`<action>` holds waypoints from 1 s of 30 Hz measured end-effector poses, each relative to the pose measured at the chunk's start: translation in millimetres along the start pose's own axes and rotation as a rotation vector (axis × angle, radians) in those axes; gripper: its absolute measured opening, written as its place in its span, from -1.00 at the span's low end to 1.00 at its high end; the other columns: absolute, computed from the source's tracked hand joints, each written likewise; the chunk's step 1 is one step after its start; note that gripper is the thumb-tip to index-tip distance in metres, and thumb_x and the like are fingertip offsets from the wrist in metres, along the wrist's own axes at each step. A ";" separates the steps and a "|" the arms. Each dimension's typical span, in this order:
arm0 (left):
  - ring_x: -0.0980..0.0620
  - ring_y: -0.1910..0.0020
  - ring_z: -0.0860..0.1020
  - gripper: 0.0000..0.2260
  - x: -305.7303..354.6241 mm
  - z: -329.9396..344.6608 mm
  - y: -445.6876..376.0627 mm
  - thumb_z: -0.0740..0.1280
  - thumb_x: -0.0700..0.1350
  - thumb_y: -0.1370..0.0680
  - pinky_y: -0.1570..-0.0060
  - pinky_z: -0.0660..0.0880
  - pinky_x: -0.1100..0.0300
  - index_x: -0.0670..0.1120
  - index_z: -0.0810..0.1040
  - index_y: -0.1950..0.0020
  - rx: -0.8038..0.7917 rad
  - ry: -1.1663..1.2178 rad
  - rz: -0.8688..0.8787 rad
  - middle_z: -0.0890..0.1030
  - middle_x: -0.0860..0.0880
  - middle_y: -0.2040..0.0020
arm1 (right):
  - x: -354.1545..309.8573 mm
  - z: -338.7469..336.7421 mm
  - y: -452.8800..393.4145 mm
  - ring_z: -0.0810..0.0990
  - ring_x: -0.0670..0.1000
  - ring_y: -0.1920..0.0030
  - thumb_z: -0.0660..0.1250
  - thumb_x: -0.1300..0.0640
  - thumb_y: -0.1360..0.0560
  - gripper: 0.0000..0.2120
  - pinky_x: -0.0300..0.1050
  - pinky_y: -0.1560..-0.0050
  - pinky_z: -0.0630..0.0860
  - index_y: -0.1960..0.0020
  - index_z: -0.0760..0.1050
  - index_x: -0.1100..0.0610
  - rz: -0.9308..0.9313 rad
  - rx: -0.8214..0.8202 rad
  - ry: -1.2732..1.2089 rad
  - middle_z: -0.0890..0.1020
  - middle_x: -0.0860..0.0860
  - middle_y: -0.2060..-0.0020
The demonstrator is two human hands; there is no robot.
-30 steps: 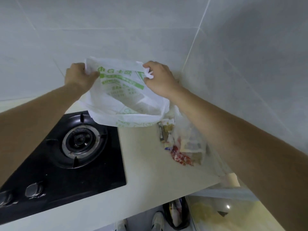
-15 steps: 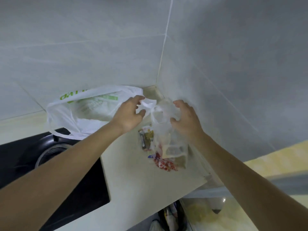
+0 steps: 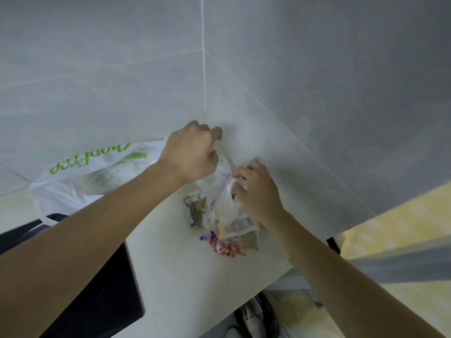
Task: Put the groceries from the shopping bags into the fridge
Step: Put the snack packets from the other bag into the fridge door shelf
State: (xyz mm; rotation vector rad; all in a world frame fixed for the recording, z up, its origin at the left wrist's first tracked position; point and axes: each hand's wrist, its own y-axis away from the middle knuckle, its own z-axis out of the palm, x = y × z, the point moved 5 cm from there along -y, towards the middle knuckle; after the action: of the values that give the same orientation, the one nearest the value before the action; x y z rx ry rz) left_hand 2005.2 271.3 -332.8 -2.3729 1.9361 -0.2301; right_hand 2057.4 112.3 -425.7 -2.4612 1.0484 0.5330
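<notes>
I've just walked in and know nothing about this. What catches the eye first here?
Two bare arms reach into the tiled corner of a pale counter, where the right hand pinches the top of a clear plastic bag of colourful packets and the left hand is curled just above it. To the left, a white shopping bag with green lettering slumps against the wall beside a black stove.

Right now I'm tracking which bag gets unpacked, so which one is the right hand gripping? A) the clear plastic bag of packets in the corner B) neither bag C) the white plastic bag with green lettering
A: the right hand pinches the bunched top of the clear plastic bag, while the white plastic bag with green lettering lies apart by the black stove.
</notes>
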 end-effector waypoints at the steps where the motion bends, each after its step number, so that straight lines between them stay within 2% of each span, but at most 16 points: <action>1: -0.16 -0.20 0.48 -0.59 1.8 13.0 -1.0 0.32 -0.06 -0.54 0.09 0.48 0.04 0.03 0.49 -0.41 -0.088 0.073 0.067 0.58 -0.09 -0.14 | 1.0 -4.9 0.8 0.44 -0.01 0.03 0.39 0.23 -0.52 -0.89 -0.25 0.17 0.44 -0.04 0.63 0.13 0.007 0.043 0.021 0.45 0.00 0.03; 3: -0.14 -0.35 0.43 -0.49 0.0 42.8 -2.3 0.38 -0.07 -0.52 -0.13 0.53 -0.02 0.09 0.44 -0.48 -0.301 0.100 0.100 0.51 -0.06 -0.31 | 3.5 -14.0 2.8 0.43 -0.03 0.08 0.39 0.25 -0.51 -0.87 -0.35 0.28 0.32 -0.02 0.64 0.10 0.045 0.111 0.047 0.42 -0.02 0.07; 5: -0.12 -0.36 0.44 -0.44 -4.6 66.2 -2.0 0.39 -0.14 -0.52 -0.08 0.52 0.03 0.10 0.40 -0.50 -0.425 0.018 0.067 0.50 -0.06 -0.33 | 6.1 -20.0 4.3 0.49 -0.01 0.16 0.37 0.24 -0.53 -0.83 -0.28 0.31 0.37 -0.07 0.66 0.07 0.086 0.136 0.021 0.47 -0.02 0.09; 6: -0.10 -0.33 0.47 -0.47 -6.6 73.0 -1.7 0.36 -0.20 -0.53 -0.03 0.51 0.06 0.08 0.42 -0.48 -0.431 -0.017 0.046 0.52 -0.06 -0.30 | 6.8 -21.8 5.0 0.52 0.00 0.19 0.36 0.23 -0.54 -0.81 -0.20 0.28 0.44 -0.10 0.67 0.06 0.098 0.131 -0.003 0.50 -0.03 0.11; 10: -0.09 -0.23 0.51 -0.62 -14.4 79.4 5.5 0.24 -0.34 -0.55 0.01 0.52 0.03 -0.02 0.60 -0.28 -0.313 -0.064 0.016 0.60 -0.06 -0.21 | 17.0 -24.6 7.8 0.50 -0.10 0.25 0.32 0.23 -0.55 -0.76 -0.10 0.17 0.51 -0.12 0.68 0.01 0.156 0.124 -0.183 0.48 -0.13 0.21; 12: -0.09 -0.20 0.50 -0.64 -19.5 76.9 12.4 0.23 -0.34 -0.56 0.15 0.43 0.06 -0.03 0.62 -0.23 -0.232 -0.039 0.031 0.63 -0.04 -0.13 | 23.5 -25.4 9.9 0.64 -0.02 0.22 0.27 0.22 -0.57 -0.73 0.05 0.16 0.65 -0.08 0.68 -0.05 0.232 0.108 -0.327 0.57 -0.10 0.14; 14: -0.12 -0.13 0.51 -0.67 -26.1 68.9 21.5 0.25 -0.34 -0.54 0.18 0.34 0.10 -0.03 0.63 -0.17 -0.130 0.017 0.041 0.66 -0.04 -0.02 | 25.1 -28.6 11.7 0.72 0.11 0.18 0.26 0.26 -0.61 -0.71 0.14 0.21 0.72 -0.04 0.70 -0.03 0.309 0.090 -0.522 0.64 -0.01 0.09; 18: -0.17 0.06 0.54 -0.72 -34.9 38.8 51.6 0.33 -0.40 -0.46 0.22 0.42 0.05 -0.07 0.64 -0.01 0.116 0.061 0.102 0.65 -0.01 0.20 | 7.8 -47.3 15.2 0.77 0.20 0.16 0.27 0.40 -0.63 -0.78 0.12 0.12 0.72 -0.09 0.67 0.23 0.448 0.049 -0.962 0.67 0.07 0.13; 20: -0.15 0.05 0.54 -0.74 -37.0 22.6 70.2 0.31 -0.38 -0.47 0.21 0.45 0.03 -0.07 0.63 -0.01 0.181 0.069 0.115 0.64 0.01 0.20 | -3.7 -55.4 15.5 0.77 0.24 0.17 0.26 0.40 -0.62 -0.79 0.11 0.06 0.73 -0.14 0.64 0.27 0.513 0.023 -1.131 0.67 0.02 0.21; 22: -0.13 0.03 0.53 -0.74 -40.8 5.1 88.7 0.26 -0.35 -0.50 0.21 0.45 0.03 -0.07 0.63 -0.04 0.221 0.068 0.112 0.64 0.03 0.19 | -15.5 -64.5 13.7 0.75 0.18 0.25 0.25 0.41 -0.61 -0.77 0.02 0.13 0.73 -0.13 0.64 0.25 0.556 -0.007 -1.218 0.68 0.00 0.26; 25: -0.11 0.04 0.48 -0.72 -52.8 -23.2 116.4 0.20 -0.32 -0.52 0.23 0.42 0.07 -0.07 0.62 -0.06 0.257 0.045 0.094 0.61 0.04 0.19 | -31.3 -80.1 6.7 0.67 0.04 0.38 0.17 0.39 -0.63 -0.69 -0.18 0.44 0.53 -0.10 0.66 0.17 0.522 -0.047 -1.136 0.62 0.05 0.10; 27: -0.12 0.04 0.48 -0.74 -63.2 -41.2 135.2 0.26 -0.35 -0.51 0.25 0.44 0.05 -0.07 0.61 -0.07 0.240 0.042 0.057 0.58 0.03 0.19 | -39.3 -88.5 1.0 0.60 0.02 0.42 0.11 0.42 -0.59 -0.60 -0.24 0.51 0.33 -0.11 0.69 0.16 0.505 -0.044 -1.091 0.56 0.04 0.03; 30: -0.12 0.04 0.46 -0.75 -77.7 -66.2 164.9 0.34 -0.37 -0.50 0.26 0.41 0.10 -0.08 0.61 -0.07 0.221 0.038 0.002 0.57 0.02 0.15 | -58.3 -100.2 -5.8 0.50 0.00 0.44 0.12 0.39 -0.54 -0.61 -0.24 0.53 0.20 -0.07 0.70 0.14 0.444 -0.053 -1.084 0.53 0.05 0.02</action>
State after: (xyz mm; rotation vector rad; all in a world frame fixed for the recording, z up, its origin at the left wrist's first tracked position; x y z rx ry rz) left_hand 1819.8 316.3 -297.6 -2.2401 1.8223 -0.4663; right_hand 2042.5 99.3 -311.3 -1.4968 1.0306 1.7594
